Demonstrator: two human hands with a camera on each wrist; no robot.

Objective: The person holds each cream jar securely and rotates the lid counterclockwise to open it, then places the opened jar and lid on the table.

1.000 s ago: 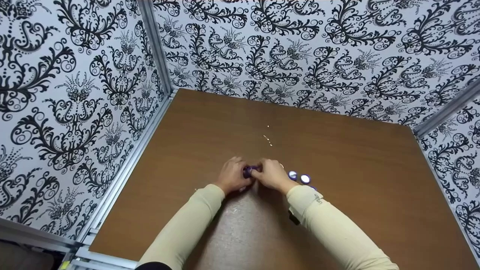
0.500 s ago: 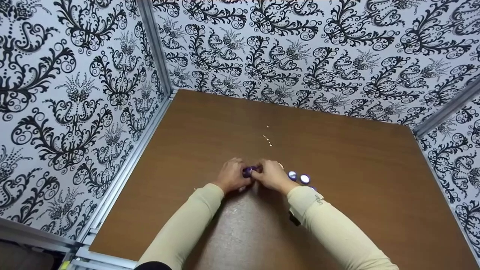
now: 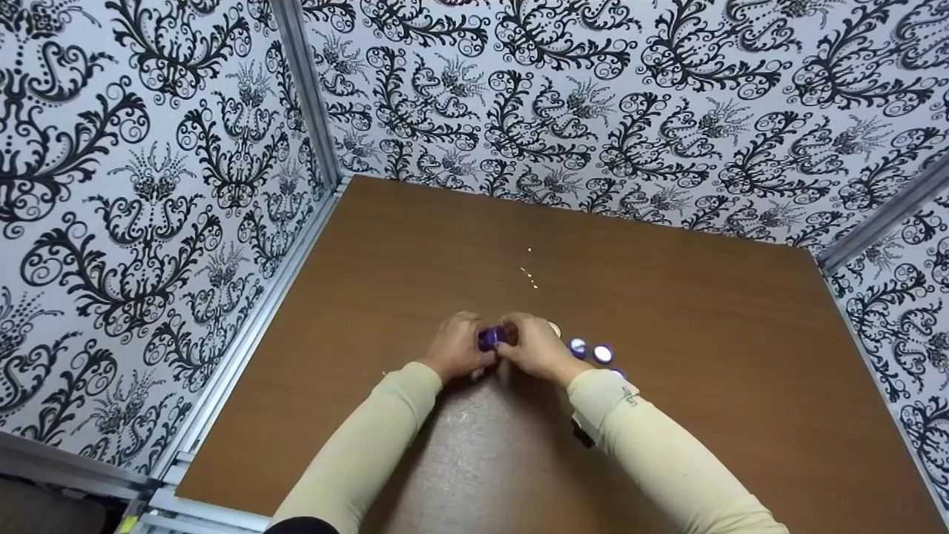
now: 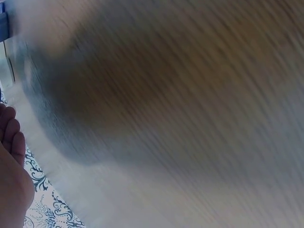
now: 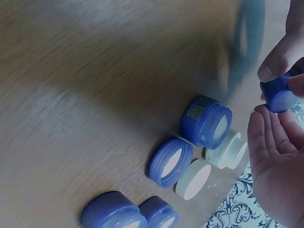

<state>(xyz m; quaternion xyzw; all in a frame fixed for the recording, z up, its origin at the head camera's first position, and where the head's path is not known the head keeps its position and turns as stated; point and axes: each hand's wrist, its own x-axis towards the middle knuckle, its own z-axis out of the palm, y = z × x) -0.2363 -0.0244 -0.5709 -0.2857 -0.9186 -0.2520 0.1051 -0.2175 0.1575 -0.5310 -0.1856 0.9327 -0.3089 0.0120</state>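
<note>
In the head view both hands meet over the middle of the table, around a small blue-purple jar (image 3: 492,339). My left hand (image 3: 457,347) grips its left side. The right hand (image 3: 539,348) pinches the other side, its thumb laid against the jar. In the right wrist view the same jar (image 5: 279,93) shows as a short blue cylinder held by thumb and fingers, partly covered. Only some fingers (image 4: 12,130) and a bit of blue at the left edge show in the left wrist view. Whether the jar has its lid on, I cannot tell.
Right of the hands stand an open blue jar (image 5: 202,121), a blue lid (image 5: 171,162), a white lid (image 5: 193,179), a small white bottle (image 5: 223,151) and two more blue containers (image 5: 111,209). Small white specks (image 3: 529,276) lie farther back on the brown table (image 3: 667,297). Patterned walls (image 3: 593,111) enclose it.
Right fingers have shifted slightly around the jar, and more of the jar shows between the hands. Arms and the things on the table stay in place.
</note>
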